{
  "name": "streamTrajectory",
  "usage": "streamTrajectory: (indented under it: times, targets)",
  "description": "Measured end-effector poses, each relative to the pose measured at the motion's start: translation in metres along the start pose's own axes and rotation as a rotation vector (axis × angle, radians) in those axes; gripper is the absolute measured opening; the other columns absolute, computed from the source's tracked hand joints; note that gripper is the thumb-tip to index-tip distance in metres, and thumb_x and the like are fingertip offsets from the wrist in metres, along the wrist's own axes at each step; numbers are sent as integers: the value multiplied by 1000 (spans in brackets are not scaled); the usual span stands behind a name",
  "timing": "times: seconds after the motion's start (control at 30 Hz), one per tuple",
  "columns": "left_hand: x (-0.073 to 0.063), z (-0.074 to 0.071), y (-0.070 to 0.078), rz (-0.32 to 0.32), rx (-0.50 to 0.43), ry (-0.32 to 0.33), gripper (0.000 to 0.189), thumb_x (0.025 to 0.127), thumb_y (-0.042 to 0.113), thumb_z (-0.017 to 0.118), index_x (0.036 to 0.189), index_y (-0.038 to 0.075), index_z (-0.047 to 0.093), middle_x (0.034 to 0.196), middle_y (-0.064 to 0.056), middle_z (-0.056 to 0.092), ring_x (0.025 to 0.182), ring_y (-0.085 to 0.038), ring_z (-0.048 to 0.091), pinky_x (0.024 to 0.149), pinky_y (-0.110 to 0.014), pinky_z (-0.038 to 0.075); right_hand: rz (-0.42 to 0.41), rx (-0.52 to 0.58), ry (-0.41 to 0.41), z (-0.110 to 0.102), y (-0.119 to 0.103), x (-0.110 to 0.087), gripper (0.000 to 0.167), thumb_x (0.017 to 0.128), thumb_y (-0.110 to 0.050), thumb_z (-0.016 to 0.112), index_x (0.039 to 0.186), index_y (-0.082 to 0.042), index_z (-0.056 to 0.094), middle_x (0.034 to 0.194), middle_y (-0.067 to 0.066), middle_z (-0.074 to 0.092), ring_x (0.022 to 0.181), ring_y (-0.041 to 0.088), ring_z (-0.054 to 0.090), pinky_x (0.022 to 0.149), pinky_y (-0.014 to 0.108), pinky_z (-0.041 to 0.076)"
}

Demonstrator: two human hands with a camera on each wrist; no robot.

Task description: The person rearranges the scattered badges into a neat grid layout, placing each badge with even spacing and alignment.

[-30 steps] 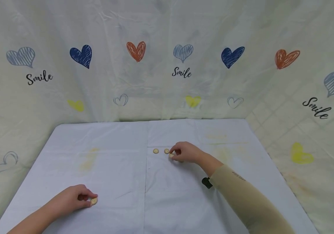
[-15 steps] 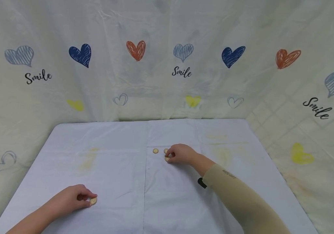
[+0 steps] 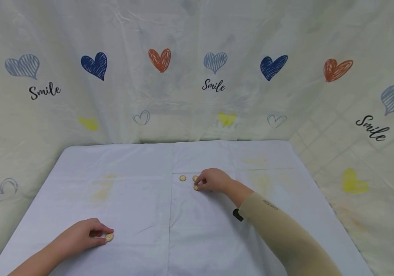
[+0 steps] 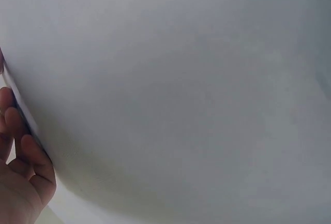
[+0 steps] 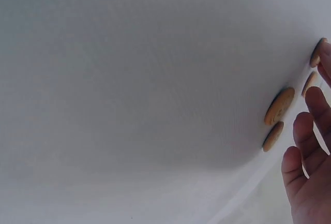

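Note:
In the head view my left hand [image 3: 84,235] is at the front left, pinching a small round wooden disc [image 3: 109,237] by its edge, close over the white cloth. My right hand [image 3: 215,180] reaches to the middle back, thumb and forefinger on another wooden disc [image 3: 195,187]. Just behind that one lies a second disc [image 3: 195,178], partly covered by the fingers. A third disc [image 3: 182,178] rests to its left. From the right wrist, a larger-looking disc [image 5: 280,106] with marks in its middle and a neighbouring disc [image 5: 273,136] show beside the curled fingers.
A white cloth with creases and faint yellow stains covers the table [image 3: 141,203]. Behind it hangs a pale curtain [image 3: 183,23] printed with hearts and "Smile". A small black object [image 3: 238,215] shows at the right wrist, below the beige sleeve [image 3: 279,226].
My right hand has moved a little left and nearer with its disc, which now sits in front of the second disc. The left hand has stayed in place, still pinching its disc.

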State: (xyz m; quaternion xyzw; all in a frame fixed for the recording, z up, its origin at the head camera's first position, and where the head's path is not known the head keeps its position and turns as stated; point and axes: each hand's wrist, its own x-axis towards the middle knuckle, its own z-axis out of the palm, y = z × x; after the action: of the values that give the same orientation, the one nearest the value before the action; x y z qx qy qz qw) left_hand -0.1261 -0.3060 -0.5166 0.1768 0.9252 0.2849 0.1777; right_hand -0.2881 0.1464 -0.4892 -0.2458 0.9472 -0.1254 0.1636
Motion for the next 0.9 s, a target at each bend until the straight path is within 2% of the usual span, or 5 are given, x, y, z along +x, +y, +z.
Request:
streamTrajectory:
  times: [0.33, 0.47, 0.7, 0.9]
  targets:
    - [-4, 0, 3, 24, 13, 6, 29, 86, 40, 76, 111, 26, 76, 85, 17, 55, 76, 1, 44, 66, -23, 41, -8, -29, -5, 0, -8, -1, 21, 88, -34, 76, 109, -28, 78, 77, -9, 56, 74, 9, 51, 72, 30, 42]
    - [-3, 0, 3, 11, 20, 5, 31, 85, 43, 76, 111, 27, 76, 84, 17, 54, 76, 2, 44, 67, -22, 40, -9, 23, 26, -2, -6, -4, 26, 88, -35, 76, 111, -25, 77, 80, -9, 58, 77, 10, 52, 74, 30, 43]
    - [-4, 0, 3, 40, 19, 8, 35, 84, 44, 76, 113, 24, 76, 82, 16, 52, 76, 1, 44, 65, -23, 38, 51, 144, 29, -14, 5, -14, 24, 90, -31, 75, 113, -28, 76, 82, -6, 59, 75, 13, 54, 69, 31, 46]
    - [-4, 0, 2, 87, 26, 28, 36, 84, 46, 75, 113, 24, 76, 85, 20, 54, 75, 3, 45, 66, -22, 40, 16, 165, 59, -18, 25, -28, 26, 90, -30, 75, 114, -22, 76, 81, -7, 58, 75, 12, 51, 70, 30, 44]
